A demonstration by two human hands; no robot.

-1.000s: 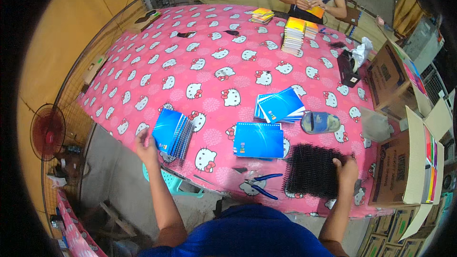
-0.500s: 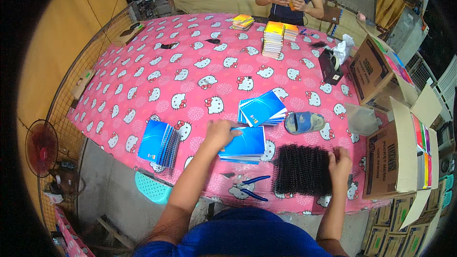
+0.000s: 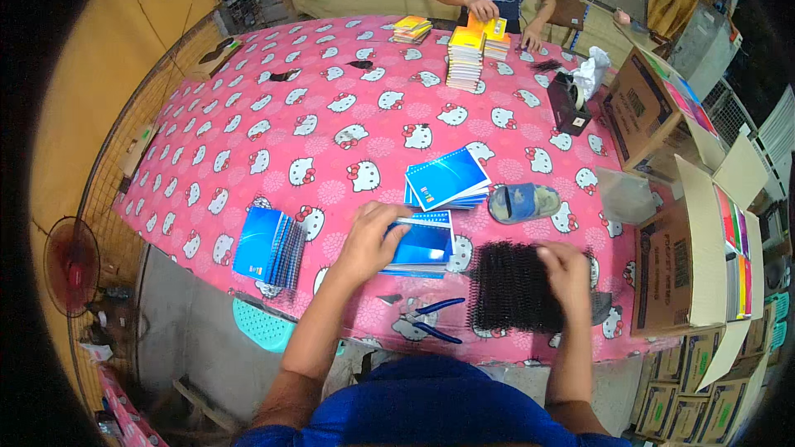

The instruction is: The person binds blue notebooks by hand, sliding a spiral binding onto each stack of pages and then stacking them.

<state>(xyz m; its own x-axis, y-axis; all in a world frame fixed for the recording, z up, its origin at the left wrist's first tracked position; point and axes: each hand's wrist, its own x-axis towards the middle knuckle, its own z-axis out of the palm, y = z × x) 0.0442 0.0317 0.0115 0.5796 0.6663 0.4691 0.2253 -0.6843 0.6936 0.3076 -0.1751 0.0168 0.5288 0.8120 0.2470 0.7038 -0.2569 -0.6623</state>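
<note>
My left hand (image 3: 373,240) is closed over the left edge of the top blue notebook (image 3: 424,244) on a stack in the middle. A row of punched holes shows along the far edge of a notebook beneath. Over the pile of black spiral coils (image 3: 507,285), my right hand (image 3: 570,277) has its fingers bent and pinched at the far right part; the single coil between them is hard to make out. Behind the stack lies a fanned pile of blue notebooks (image 3: 449,175). More blue notebooks with black coils (image 3: 258,247) are stacked at the left.
Blue-handled pliers (image 3: 435,327) lie near the front edge. A blue slipper (image 3: 523,203) and a black tape dispenser (image 3: 569,106) are to the right, beside open cardboard boxes (image 3: 662,277). Across the pink-covered table, a person holds a yellow notebook (image 3: 487,26) over yellow stacks (image 3: 465,62).
My right hand has moved from the coil pile's right edge onto its far right part. The top blue notebook has shifted under my left hand. The other person has lowered a yellow notebook toward the stacks.
</note>
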